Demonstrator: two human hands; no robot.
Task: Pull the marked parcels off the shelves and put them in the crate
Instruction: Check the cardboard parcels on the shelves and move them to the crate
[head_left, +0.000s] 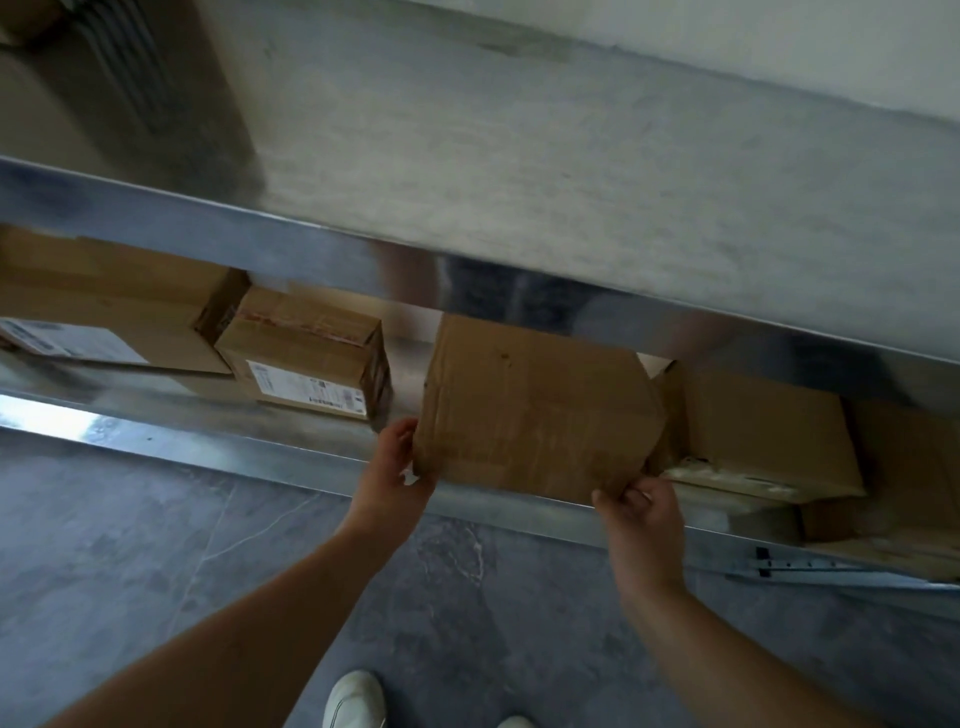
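The cardboard parcel (535, 410) sits tilted at the lower shelf's front lip (311, 462), between both hands. The left hand (397, 462) grips its near-left corner, the right hand (641, 512) its near-right corner; its way out is toward the person.

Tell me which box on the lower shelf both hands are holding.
The plain middle box, gripped by the left hand and right hand. Its neighbours sit untouched.

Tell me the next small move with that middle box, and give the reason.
Probably draw the middle box straight back over the shelf's front lip. The left hand and right hand already grip its near lower corners, and neighbouring boxes sit beside it on both sides.
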